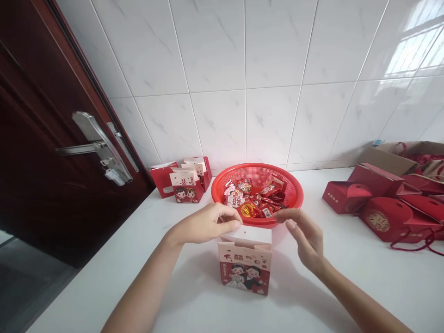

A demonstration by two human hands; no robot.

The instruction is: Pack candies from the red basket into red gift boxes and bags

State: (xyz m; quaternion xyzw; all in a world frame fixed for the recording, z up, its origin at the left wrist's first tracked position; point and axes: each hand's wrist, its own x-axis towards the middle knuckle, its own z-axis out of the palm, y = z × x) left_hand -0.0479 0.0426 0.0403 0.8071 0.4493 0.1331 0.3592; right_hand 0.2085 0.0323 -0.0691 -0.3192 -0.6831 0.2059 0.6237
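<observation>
A small red and cream paper gift box [245, 266] with a cartoon bride and groom stands upright on the white table in front of me. Its top flaps stick up. My left hand [204, 224] is at the box's upper left corner, thumb and curled fingers closed at the back flap; the fingertips are partly hidden. To the right of the box top, my right hand [305, 238] hovers with thumb and fingers apart, holding nothing. Right behind the box is a red plastic basket [299, 189] with several wrapped sweets [249, 208] in it.
Similar cartoon boxes [187, 187] stand at the back left near the wall. Several dark red boxes [385, 217], one with a cord, lie at right before a cardboard carton [391, 155]. A brown door with a metal handle [100, 148] is at left.
</observation>
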